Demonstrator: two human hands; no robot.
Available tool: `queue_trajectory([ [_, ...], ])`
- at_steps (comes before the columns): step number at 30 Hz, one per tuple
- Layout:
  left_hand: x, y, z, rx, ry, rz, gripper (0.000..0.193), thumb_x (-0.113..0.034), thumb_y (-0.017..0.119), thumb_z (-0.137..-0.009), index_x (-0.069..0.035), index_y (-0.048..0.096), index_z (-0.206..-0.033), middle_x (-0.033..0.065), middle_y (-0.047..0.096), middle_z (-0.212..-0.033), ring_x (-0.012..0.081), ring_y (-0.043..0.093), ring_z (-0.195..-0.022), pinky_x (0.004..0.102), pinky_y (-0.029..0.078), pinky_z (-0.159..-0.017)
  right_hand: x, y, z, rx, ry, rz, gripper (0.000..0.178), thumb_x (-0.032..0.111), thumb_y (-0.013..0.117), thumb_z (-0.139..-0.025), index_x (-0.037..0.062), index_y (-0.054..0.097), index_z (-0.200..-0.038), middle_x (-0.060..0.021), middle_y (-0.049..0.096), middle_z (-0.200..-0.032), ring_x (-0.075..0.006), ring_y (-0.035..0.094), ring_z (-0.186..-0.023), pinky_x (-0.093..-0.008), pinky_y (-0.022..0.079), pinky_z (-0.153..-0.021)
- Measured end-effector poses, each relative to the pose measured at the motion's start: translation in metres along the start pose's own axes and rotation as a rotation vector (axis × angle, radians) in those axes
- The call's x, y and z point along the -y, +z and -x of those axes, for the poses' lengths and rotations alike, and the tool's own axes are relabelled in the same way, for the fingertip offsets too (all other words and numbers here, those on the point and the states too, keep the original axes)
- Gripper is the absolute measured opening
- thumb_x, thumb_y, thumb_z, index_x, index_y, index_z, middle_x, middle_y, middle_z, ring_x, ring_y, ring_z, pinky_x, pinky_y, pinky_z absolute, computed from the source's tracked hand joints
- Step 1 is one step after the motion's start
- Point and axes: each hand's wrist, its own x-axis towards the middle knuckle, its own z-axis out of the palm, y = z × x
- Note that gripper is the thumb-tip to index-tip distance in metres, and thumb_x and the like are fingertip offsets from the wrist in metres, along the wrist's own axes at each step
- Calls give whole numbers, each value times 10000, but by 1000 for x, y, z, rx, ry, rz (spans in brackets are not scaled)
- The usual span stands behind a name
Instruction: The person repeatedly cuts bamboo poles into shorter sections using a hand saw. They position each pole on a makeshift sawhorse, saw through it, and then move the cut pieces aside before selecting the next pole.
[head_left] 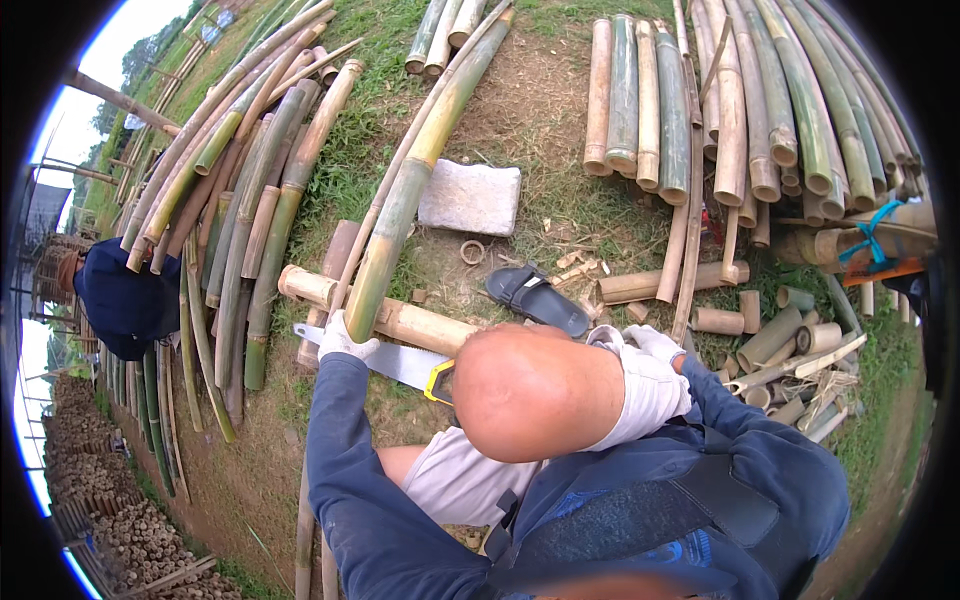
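We locate the saw [402, 365] in front of the bent knee [530, 390], its blade running leftward alongside the crosswise bamboo [420, 326]. The blade tip projects past the left hand [346, 340]; the yellow-edged handle is partly covered by the knee, which leaves little visible room at that end.

The gloved left hand touches the near end of the green bamboo pole [405, 195], close to the blade. Its thumb and one finger are spread apart; we cannot tell how the remaining fingers are set. The pole crosses above the crosswise bamboo and extends away from us, a thin bamboo strip [391, 174] along its left edge.

The gloved right hand [655, 346] is beside the raised thigh, well apart from the saw; we cannot tell whether its fingers are pressed together or spread.

Beyond the knee, a strip of earth and grass [550, 110] separates the left bamboo stack [270, 200] from the right bamboo row [740, 110]. Within it lie the stone block [470, 198], the bamboo ring [472, 252] and the black sandal [540, 300]. Short offcuts [775, 345] border the right side.
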Motion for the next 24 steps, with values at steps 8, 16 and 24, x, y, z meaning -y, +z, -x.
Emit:
queue_trajectory([
  [8, -32, 11, 66, 124, 87, 260, 1086, -459, 1006, -627, -10, 538, -1498, 228, 725, -1324, 395, 717, -1242, 457, 578, -1068, 113, -30, -93, 205, -270, 104, 623, 493, 651, -1041, 60, 627, -1488, -282, 675, -1380, -442, 659, -1303, -503, 517, -1135],
  [16, 21, -38, 214, 281, -103, 208, 907, -579, 933, -805, -55, 581, -1457, 184, 771, -1273, 373, 759, -1165, 446, 602, -998, 259, -32, -245, 299, -148, -1258, 799, 596, 610, -1120, 78, 402, -1692, -158, 518, -1626, -287, 544, -1469, -457, 478, -1209],
  [24, 123, 14, 405, -124, -194, -529, 787, -345, 958, -700, -114, 673, -1395, 185, 758, -1257, 407, 743, -1133, 538, 611, -987, 285, -100, -339, -347, -150, -1205, 727, 548, 753, -1033, 150, 523, -1596, -159, 510, -1598, -289, 503, -1455, -560, 476, -1163],
])
